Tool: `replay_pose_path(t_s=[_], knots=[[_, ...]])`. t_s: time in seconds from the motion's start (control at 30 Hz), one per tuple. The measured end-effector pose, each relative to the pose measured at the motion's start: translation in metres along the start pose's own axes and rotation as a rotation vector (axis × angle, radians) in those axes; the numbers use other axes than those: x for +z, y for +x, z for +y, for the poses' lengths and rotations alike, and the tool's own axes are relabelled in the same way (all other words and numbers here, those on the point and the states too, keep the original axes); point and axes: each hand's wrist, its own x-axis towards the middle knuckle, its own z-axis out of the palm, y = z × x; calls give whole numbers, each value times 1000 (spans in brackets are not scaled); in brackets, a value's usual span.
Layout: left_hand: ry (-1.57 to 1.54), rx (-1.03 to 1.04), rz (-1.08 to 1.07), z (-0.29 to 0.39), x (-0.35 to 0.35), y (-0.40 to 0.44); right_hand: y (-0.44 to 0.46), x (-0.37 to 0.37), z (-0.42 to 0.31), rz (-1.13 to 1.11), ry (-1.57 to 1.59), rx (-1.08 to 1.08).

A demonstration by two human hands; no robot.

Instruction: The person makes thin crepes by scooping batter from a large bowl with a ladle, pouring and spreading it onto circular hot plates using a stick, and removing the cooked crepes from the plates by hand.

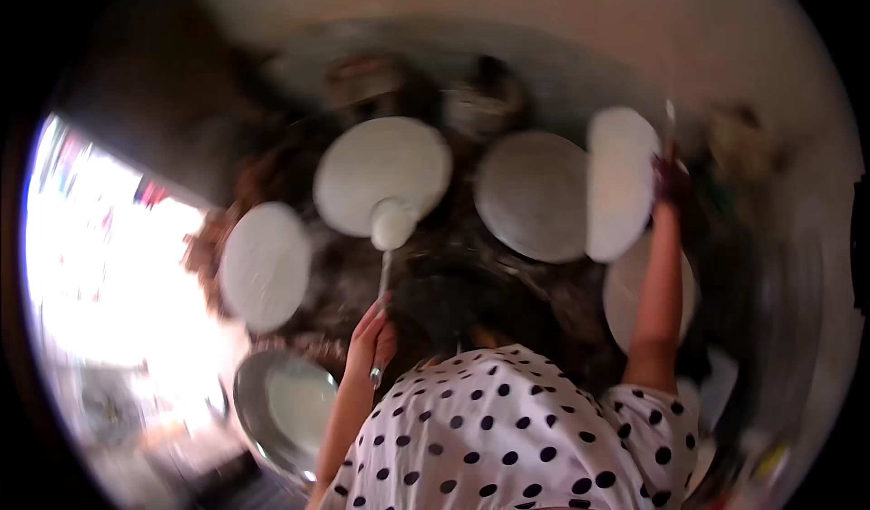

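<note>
Nearest, along the lower margin, lies the wearer's spotted shirt (pixel 489 419), with a metal bowl (pixel 245 410) of pale liquid (pixel 304 406) at its left. Just beyond, the left hand (pixel 372 336) has its fingers wrapped round the handle of a ladle (pixel 393 225), whose white-coated head overlaps the near rim of the central white disc (pixel 372 170); whether the two touch cannot be told. For an even layer, the head would best be carried level and lightly, in smooth rounds ending short of the rim. The left white disc (pixel 265 267) sits apart from the central one; between them and rightward of the ladle, the dark surface (pixel 340 270) offers room for the handle to swing. On the right, a pale disc (pixel 623 297) is partly hidden by the forearm. Farther up, a grey round plate (pixel 526 197) shows its left rim, while a half-round white sheet (pixel 618 184) covers its right side, straight edge leftward. The right hand (pixel 671 182) is at the sheet's curved edge; blur prevents telling whether its fingers are clamped or apart. Steady support there would probably limit tearing. Farthest, indistinct vessels (pixel 485 106) stand before the wall (pixel 544 11), bounding reach.
</note>
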Motion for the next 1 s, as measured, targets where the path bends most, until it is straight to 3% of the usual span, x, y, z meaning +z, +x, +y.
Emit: replay_pose_path(t_s=[0.03,0.1,0.17,0.2,0.27,0.37,0.47,0.53,0.57,0.6,0.67,0.7,0.83,0.97,1.0], knots=[[29,-54,-38,-5,3,6,-3,-47,-6,21,313,229],[83,-181,-151,-17,12,15,-1,-81,61,58,87,299],[91,-311,-237,10,4,45,3,-129,67,105,195,429],[56,-398,-256,14,0,60,-6,-152,75,195,346,526],[57,-555,-306,17,3,83,-30,-202,102,349,362,657],[311,-570,-326,22,22,112,-82,-276,170,478,45,738],[261,-672,-459,7,48,101,-166,-423,131,677,42,998],[293,-720,-483,4,71,90,-256,-487,187,590,-533,739],[344,-718,-515,2,77,91,-288,-505,177,588,-567,931],[300,-774,-524,-44,-10,202,-312,-410,157,550,-682,1051],[293,-820,-563,-53,-21,215,-396,-420,172,545,-523,1250],[277,-842,-578,-65,-23,221,-453,-407,213,707,-482,1290],[213,-909,-555,-76,-45,247,-514,-296,130,1343,-1,1417],[248,-948,-605,-82,-87,303,-586,-139,167,1480,-86,1556],[267,-948,-590,-79,-106,323,-598,-96,160,1543,71,1591]])
